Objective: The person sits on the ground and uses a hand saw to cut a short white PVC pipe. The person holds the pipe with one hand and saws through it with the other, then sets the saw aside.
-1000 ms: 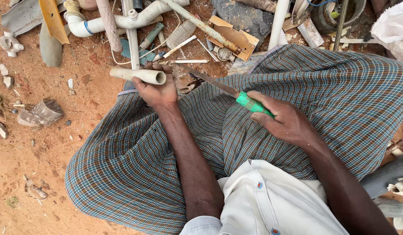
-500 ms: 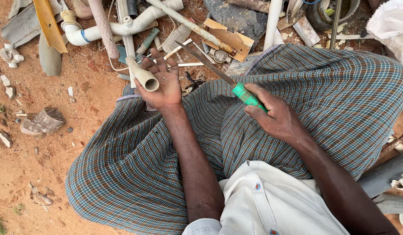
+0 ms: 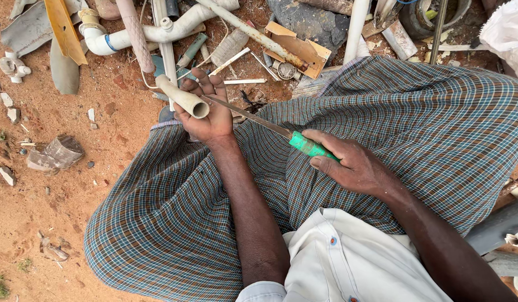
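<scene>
Since the earlier frame, the left hand (image 3: 207, 112) has turned the short beige pipe piece (image 3: 181, 96) so its open end faces the camera, and the blade now meets that end. Largest in view, a blue-and-brown checked cloth (image 3: 382, 123) drapes the seated person's lap, above a white shirt (image 3: 337, 263). Red sandy ground (image 3: 63, 212) stretches left, strewn with stones and a crushed plastic bottle (image 3: 56, 152). Along the top lies a clutter of white pipes with an elbow joint (image 3: 96, 38), cardboard scraps and a dark bucket (image 3: 438, 14), its contents unclear. The left hand's fingers wrap the pipe piece. The right hand (image 3: 348, 162) closes around the green handle of a hacksaw blade (image 3: 253, 117).
</scene>
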